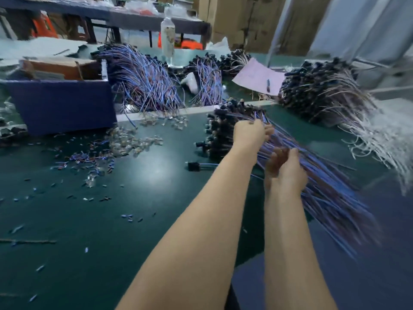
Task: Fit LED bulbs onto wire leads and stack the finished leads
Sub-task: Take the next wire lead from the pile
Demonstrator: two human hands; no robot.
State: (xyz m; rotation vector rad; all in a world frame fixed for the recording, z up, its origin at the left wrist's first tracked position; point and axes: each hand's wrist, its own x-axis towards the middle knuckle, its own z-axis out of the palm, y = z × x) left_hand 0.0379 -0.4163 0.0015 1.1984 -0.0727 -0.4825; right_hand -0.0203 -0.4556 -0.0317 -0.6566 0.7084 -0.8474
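1. Open green mat (pixel 138 231) across the lower left and centre of the frame, strewn with small wire offcuts (pixel 87 158).
2. Hemmed in at upper left by a blue box (pixel 60 104) and at upper right by a pile of white-wired leads (pixel 330 92); pale table strip (pixel 196 109) along the mat's far edge.
3. Loose clear LED bulbs (pixel 134 139) left of centre, near the box.
4. Bundle of blue wire leads (pixel 324 186) right of centre, black ends toward centre, wires fanning to lower right.
5. Left hand (pixel 248 133) near the black ends, palm down, fingers curled over the wires, gripping them.
6. Right hand (pixel 288 173) lower on the same bundle, touching the wires; too blurred to tell its grip.
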